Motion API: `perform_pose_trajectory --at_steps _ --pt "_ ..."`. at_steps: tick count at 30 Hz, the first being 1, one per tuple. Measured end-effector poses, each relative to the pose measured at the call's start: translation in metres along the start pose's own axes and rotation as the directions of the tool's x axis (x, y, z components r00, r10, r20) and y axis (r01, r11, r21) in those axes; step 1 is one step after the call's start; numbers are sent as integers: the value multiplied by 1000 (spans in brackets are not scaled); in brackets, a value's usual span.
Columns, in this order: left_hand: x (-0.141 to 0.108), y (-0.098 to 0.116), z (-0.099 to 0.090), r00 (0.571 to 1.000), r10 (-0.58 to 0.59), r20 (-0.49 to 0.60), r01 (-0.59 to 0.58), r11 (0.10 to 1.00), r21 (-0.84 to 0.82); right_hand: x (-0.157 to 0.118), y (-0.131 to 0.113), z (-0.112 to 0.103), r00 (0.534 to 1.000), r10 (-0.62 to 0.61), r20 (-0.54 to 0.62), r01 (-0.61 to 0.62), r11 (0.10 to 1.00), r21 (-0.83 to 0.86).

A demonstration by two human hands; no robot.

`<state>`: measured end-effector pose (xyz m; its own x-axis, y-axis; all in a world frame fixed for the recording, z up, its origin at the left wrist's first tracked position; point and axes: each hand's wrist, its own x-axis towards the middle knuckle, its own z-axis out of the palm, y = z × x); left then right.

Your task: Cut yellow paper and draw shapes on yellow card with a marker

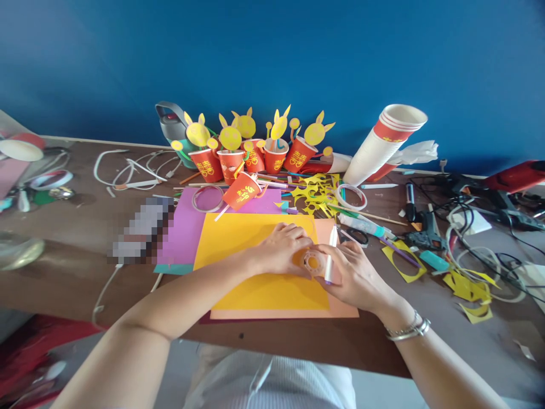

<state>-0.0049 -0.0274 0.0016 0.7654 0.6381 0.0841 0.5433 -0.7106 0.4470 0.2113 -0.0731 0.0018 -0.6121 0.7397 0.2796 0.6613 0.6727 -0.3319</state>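
Yellow card (259,289) lies over a peach sheet (347,309), under both hands, near the front of the desk. The left hand (283,250) has its fingers curled in against a clear round piece (314,261), perhaps a little cup or a tape roll, resting on the card. The right hand (360,278) pinches a white pen (329,267) between thumb and fingers, purple end down; whether it meets the card I cannot tell.

As far as it shows, most of the figures look finished: five red paper cups stand at the back with five yellow rabbit heads on them. One more red paper cup (242,191) leans forward with no head in sight, so I'd judge that one is left to complete. No cut circle shows on the card.

Counting the rest: three tape rings, two flanking the cups and one far left; one tall stack of white cups (368,150); one bottle (187,156) with a handle; one square offcut (402,274) with a round hole, beside the purple marker (406,254)
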Motion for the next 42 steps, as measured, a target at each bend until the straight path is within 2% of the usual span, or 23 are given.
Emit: perform_pose_trajectory --at_steps 20,24,27,30,32,34,35,36,37,38,39,40,41,42 --pt "2 1 -2 1000 -23 18 23 1000 -3 -1 -1 -3 998 32 58 -34 999 30" --pt "3 4 -6 996 -37 78 37 999 4 0 -2 -4 1000 16 18 -17 1000 15" --pt "3 8 -19 985 -50 166 53 998 -19 0 -3 -4 1000 11 -9 -10 1000 7" --pt "-3 11 -44 982 -95 161 100 995 -23 -1 -3 -2 999 10 -44 -11 1000 -21" --pt "-17 8 -65 989 -126 77 127 992 -11 -3 -2 -1 998 9 -60 -11 999 -38" --pt "-44 -2 -86 976 -198 -95 202 978 42 -4 -1 0 997 6 -73 -9 999 -49" --pt "-63 -9 -95 939 -262 -223 287 954 86 -4 0 1 997 8 -79 -12 998 -56" --pt "-85 -16 -101 851 -345 -395 418 901 114 -5 0 1 997 12 -82 -17 998 -65" --pt "-109 -25 -104 716 -429 -550 578 807 123 -5 0 1 996 17 -85 -24 997 -75" --pt "-134 -32 -105 536 -502 -679 739 668 89 -5 0 2 996 20 -87 -27 996 -85" --pt "-158 -39 -103 360 -561 -745 856 516 25 -4 0 2 996 16 -88 -24 996 -90" --pt "-180 -44 -98 215 -602 -769 925 377 -36 -4 0 2 996 5 -87 -13 996 -91" --pt "-199 -47 -92 136 -625 -769 957 282 -60 -3 0 2 996 -10 -88 2 996 -88" --pt "-213 -50 -85 97 -644 -759 973 221 -64 -3 -1 2 996 -23 -91 15 996 -84"
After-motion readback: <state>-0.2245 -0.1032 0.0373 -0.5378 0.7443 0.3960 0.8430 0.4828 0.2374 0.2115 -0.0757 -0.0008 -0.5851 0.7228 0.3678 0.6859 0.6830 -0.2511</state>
